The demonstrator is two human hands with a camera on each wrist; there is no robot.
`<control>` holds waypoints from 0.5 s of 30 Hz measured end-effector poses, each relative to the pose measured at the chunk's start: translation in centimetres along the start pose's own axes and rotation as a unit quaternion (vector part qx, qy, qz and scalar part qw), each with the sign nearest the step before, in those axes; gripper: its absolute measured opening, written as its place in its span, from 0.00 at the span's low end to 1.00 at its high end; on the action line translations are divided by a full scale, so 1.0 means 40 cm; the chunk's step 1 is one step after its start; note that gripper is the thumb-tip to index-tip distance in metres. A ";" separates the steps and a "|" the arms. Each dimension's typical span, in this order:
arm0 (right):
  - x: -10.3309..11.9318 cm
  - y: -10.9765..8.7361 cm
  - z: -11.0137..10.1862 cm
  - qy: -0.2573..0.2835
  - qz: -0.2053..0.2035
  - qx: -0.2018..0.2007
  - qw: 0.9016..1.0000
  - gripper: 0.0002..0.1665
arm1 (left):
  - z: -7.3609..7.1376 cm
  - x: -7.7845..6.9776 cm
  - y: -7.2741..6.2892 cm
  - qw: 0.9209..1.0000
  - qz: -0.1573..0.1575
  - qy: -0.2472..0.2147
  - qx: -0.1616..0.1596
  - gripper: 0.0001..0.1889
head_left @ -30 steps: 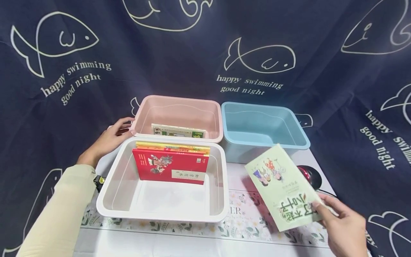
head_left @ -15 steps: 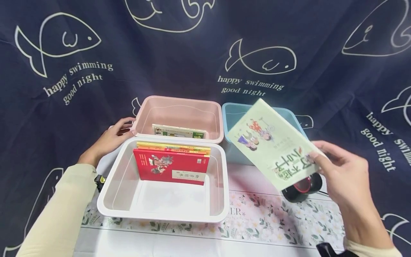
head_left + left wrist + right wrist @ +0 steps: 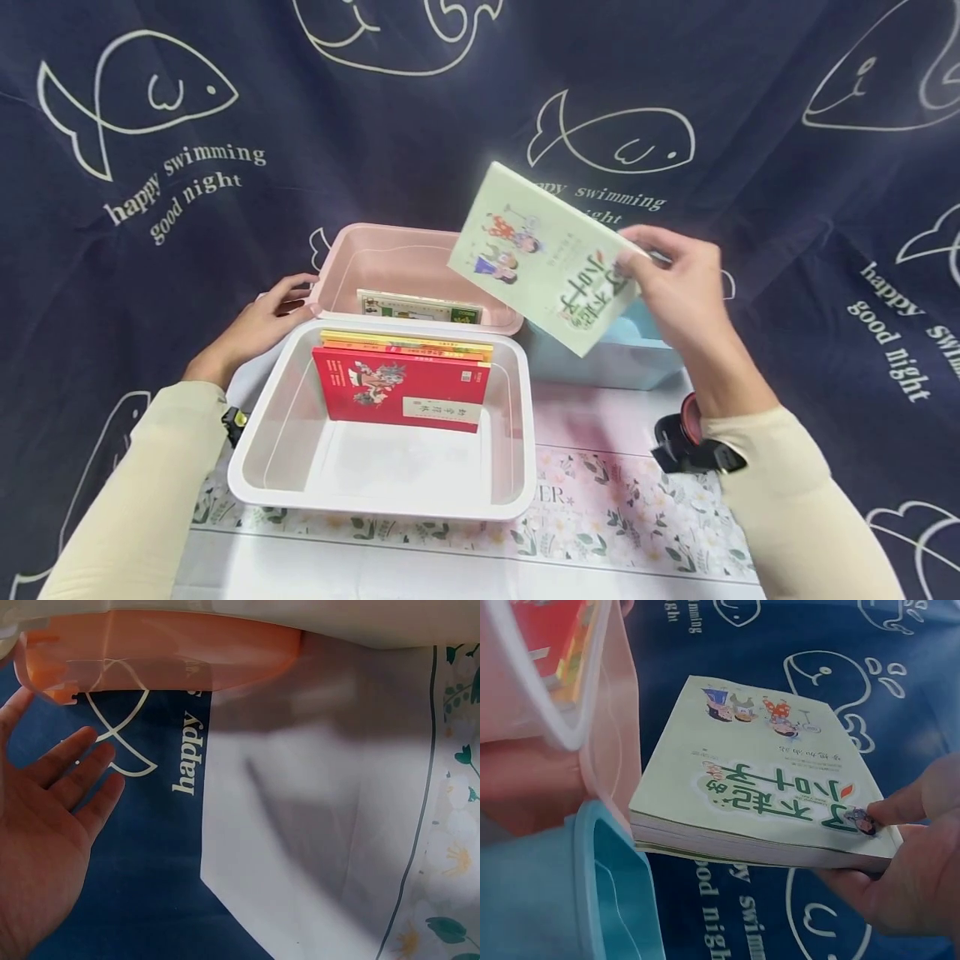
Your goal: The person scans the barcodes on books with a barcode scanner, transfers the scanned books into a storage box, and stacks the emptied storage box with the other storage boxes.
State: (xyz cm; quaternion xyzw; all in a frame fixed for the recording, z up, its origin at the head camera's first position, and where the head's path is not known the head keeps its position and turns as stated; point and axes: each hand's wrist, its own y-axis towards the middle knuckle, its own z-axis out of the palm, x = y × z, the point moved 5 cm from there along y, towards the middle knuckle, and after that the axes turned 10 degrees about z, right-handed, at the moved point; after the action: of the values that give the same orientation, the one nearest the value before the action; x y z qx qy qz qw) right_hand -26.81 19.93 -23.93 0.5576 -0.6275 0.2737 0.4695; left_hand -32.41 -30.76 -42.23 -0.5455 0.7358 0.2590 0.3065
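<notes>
A pale green book point(image 3: 547, 258) with drawn children on its cover is pinched at one corner by my right hand point(image 3: 678, 275). It hangs tilted in the air, over the right side of the pink bin point(image 3: 405, 237) and part of the blue bin point(image 3: 600, 367). The right wrist view shows the book point(image 3: 757, 772) closed, the thumb on its cover and fingers beneath. At the pink bin's left end, my left hand point(image 3: 266, 321) touches the rim. In the left wrist view several fingers of the left hand point(image 3: 56, 817) are spread loosely; the thumb is hidden.
A white bin point(image 3: 382, 504) stands in front, holding a red book point(image 3: 397, 387) and several yellow-orange books point(image 3: 405, 343) upright at its back wall. Inside the pink bin leans another book point(image 3: 420, 307). A black and red object point(image 3: 690, 417) is partly behind the right wrist.
My right hand has carried the green book up and leftward, from the table's right side past the blue bin toward the pink bin. The left hand has stayed at the rim.
</notes>
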 end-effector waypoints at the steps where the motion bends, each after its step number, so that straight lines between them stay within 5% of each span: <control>1: 0.009 0.013 0.018 -0.002 -0.008 0.006 1.000 0.13 | -0.001 0.002 0.000 1.000 -0.003 -0.001 0.000 0.38; 15: 0.060 0.155 0.248 -0.009 -0.016 0.117 0.993 0.15 | -0.001 0.002 -0.001 1.000 0.004 -0.003 -0.003 0.38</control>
State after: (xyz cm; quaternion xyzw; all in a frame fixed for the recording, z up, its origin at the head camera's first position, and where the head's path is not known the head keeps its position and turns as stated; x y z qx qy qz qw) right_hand -35.40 11.67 -24.72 0.6208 -0.5864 0.3329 0.4001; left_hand -32.39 -30.86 -42.27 -0.5429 0.7361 0.2640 0.3061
